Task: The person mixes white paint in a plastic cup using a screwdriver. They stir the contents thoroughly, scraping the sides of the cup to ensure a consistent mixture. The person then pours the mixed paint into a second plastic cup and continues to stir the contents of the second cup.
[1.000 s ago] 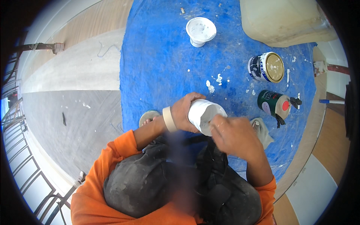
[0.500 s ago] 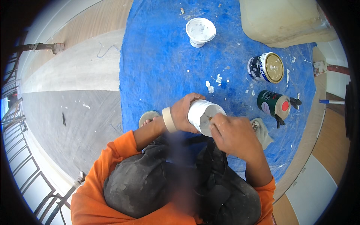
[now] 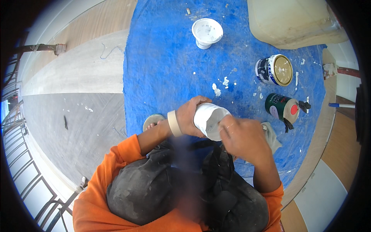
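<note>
A white cup-like container (image 3: 206, 118) is tilted in front of my knees, its opening turned toward my right. My left hand (image 3: 188, 117) is wrapped round its outer side, fingers at the far edge. At the opening is my right hand (image 3: 244, 137), its fingers closed together against the rim and slightly blurred. Whatever the right fingers pinch is hidden behind them. The container's inside looks pale, and its bottom cannot be made out.
On the blue sheet (image 3: 166, 62) stand a white tub (image 3: 207, 31), a paint can with a gold lid (image 3: 282, 69) and a dark green can (image 3: 279, 105). A large translucent jerrycan (image 3: 290, 23) is at the far right. Grey flooring (image 3: 73, 131) lies to the left.
My right hand has shifted slightly right along the container's opening. A small brownish bit at its fingertips no longer shows. My left hand and the container have stayed put.
</note>
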### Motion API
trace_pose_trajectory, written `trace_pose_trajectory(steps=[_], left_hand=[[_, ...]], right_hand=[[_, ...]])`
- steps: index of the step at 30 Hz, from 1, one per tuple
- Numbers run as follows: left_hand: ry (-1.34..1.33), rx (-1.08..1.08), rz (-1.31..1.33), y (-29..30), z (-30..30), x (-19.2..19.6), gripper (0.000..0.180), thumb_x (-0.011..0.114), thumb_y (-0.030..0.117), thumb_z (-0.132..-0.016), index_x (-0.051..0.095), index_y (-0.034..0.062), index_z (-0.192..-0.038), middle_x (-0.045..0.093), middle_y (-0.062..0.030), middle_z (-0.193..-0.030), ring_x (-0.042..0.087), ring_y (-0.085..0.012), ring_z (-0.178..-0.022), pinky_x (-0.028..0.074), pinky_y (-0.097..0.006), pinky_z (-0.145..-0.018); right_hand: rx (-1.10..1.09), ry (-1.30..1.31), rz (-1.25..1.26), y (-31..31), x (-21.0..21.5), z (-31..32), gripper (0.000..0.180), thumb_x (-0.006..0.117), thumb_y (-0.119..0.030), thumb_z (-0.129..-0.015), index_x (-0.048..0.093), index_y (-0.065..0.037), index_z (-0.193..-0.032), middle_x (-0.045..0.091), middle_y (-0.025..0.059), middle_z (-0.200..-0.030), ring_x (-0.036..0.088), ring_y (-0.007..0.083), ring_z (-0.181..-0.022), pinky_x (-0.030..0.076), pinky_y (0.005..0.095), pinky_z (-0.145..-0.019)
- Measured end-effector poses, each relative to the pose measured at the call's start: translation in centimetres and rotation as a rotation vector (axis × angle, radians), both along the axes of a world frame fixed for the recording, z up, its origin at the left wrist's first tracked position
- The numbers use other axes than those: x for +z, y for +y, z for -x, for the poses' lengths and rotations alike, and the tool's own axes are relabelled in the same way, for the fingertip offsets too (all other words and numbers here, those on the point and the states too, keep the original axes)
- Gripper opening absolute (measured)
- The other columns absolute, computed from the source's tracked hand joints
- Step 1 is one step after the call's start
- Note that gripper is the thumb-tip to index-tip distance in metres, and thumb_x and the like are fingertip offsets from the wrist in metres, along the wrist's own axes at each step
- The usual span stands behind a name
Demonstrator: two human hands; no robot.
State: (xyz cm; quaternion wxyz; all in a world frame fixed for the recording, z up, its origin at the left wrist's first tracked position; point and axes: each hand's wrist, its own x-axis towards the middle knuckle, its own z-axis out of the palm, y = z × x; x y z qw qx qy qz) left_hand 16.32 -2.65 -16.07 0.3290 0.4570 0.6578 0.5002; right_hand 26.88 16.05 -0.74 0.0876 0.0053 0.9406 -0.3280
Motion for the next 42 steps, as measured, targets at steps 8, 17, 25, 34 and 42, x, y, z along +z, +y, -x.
trace_pose_trajectory(steps=[8,17,25,34,42], left_hand=[[-0.012,0.049,-0.034,-0.2,-0.3,-0.2,0.116,0.097,0.041,-0.046,0.034,0.0007,-0.134,0.056,-0.0229,-0.128,0.059,-0.0365,-0.115,0.046,-0.045,-0.099],[-0.022,0.048,-0.037,-0.2,-0.2,-0.4,0.116,0.097,0.043,-0.046,0.033,0.0012,-0.134,0.057,-0.0224,-0.127,0.06,-0.0357,-0.114,0.047,-0.044,-0.098],[-0.035,0.054,-0.063,-0.2,-0.2,-0.6,0.115,0.097,0.043,-0.046,0.035,0.002,-0.134,0.057,-0.0225,-0.126,0.06,-0.0353,-0.113,0.047,-0.044,-0.098],[-0.006,0.014,-0.012,-0.4,-0.1,-0.2,0.115,0.096,0.04,-0.045,0.037,-0.0001,-0.135,0.058,-0.0214,-0.123,0.059,-0.0383,-0.111,0.048,-0.043,-0.096],[0.04,0.045,-0.003,-0.2,-0.2,0.1,0.118,0.097,0.039,-0.047,0.035,0.0008,-0.139,0.058,-0.0212,-0.126,0.06,-0.0361,-0.114,0.048,-0.043,-0.096]], right_hand=[[-0.066,-0.006,-0.026,0.4,0.2,0.3,0.019,0.062,-0.023,-0.089,0.056,-0.005,-0.085,0.065,0.0165,-0.07,0.065,0.0371,-0.063,0.051,0.0472,-0.055],[0.025,-0.063,-0.011,0.4,0.3,0.1,0.017,0.061,-0.019,-0.089,0.054,-0.005,-0.084,0.064,0.0176,-0.068,0.065,0.0375,-0.063,0.05,0.0479,-0.056],[0.072,-0.113,0.054,0.5,0.1,-0.4,0.016,0.065,-0.02,-0.087,0.057,-0.007,-0.09,0.064,0.0169,-0.07,0.065,0.0369,-0.065,0.049,0.0467,-0.055],[-0.069,0.037,0.138,0.1,-1.3,-1.0,0.015,0.068,-0.018,-0.083,0.06,-0.009,-0.092,0.066,0.0131,-0.073,0.066,0.0338,-0.066,0.05,0.0424,-0.057],[-0.054,0.037,0.221,-0.5,-0.8,-1.3,0.016,0.069,-0.018,-0.083,0.061,-0.008,-0.092,0.066,0.0131,-0.074,0.065,0.0336,-0.065,0.051,0.0427,-0.057]])
